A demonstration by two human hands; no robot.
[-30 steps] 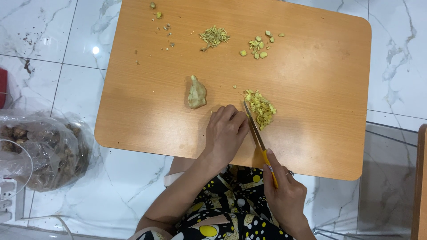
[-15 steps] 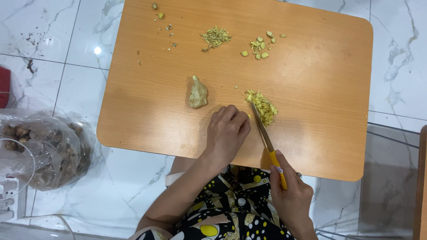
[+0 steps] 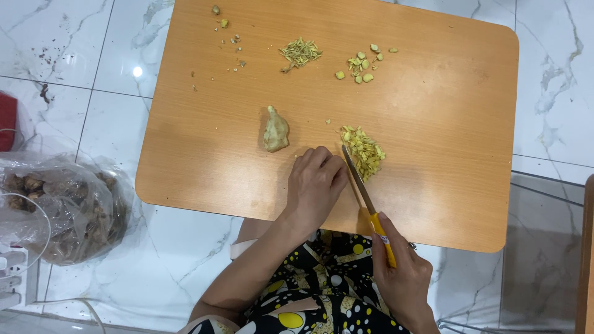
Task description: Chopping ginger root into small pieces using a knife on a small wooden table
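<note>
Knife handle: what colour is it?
Yellow. The knife handle shows best in the head view, gripped in the right hand.

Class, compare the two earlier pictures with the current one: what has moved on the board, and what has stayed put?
The knife in the right hand swung slightly, its tip nearer the left hand, blade alongside the chopped pile. The left hand stayed curled on the board. Nothing was picked up or released. The whole piece and the far scraps stayed put.
</note>
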